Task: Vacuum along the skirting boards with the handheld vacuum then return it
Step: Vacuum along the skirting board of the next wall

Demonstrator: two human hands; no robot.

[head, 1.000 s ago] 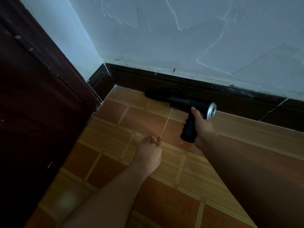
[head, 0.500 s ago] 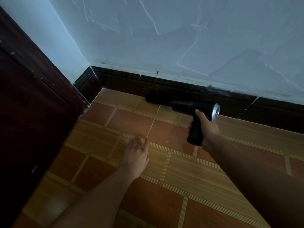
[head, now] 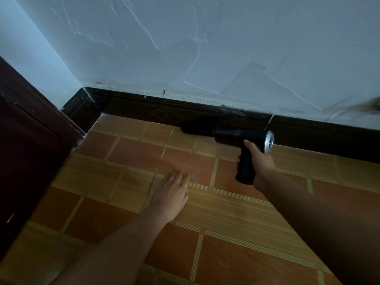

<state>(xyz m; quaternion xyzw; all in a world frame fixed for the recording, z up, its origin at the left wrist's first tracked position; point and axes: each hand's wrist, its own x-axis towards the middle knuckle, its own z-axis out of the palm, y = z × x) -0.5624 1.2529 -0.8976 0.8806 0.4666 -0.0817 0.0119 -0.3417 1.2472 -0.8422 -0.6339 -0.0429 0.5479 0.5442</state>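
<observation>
Nearest the camera, both bare forearms reached out over the tiled floor [head: 107,214], orange squares banded with yellow striping.

Left hand [head: 171,194]: palm down, fingers straight and close together, low over the tiles near the floor's middle. It held nothing. Contact with the tiles could not be confirmed.

Right hand [head: 260,163]: farther out and to the right, fingers wrapped round the black pistol grip, thumb laid up toward the barrel.

Handheld vacuum [head: 236,136]: black body, lying along the floor's far edge and roughly parallel to it. Silver end cap [head: 269,141] faced right. The dark nozzle [head: 194,128] pointed left, low at the foot of the skirting board [head: 133,108]; black on black, so the exact touch point was hard to read.

Surroundings: a dark wooden door [head: 26,145] closed off the floor's left edge, and the skirting turned the far-left corner beside it. A pale joint line [head: 269,120] cut the board just behind the vacuum. Greyish dust sat on the board's top edge near there. Beyond, a pale wall [head: 205,48] with raised plaster ridges, and a blurred brown smear at the far right, not identifiable.
</observation>
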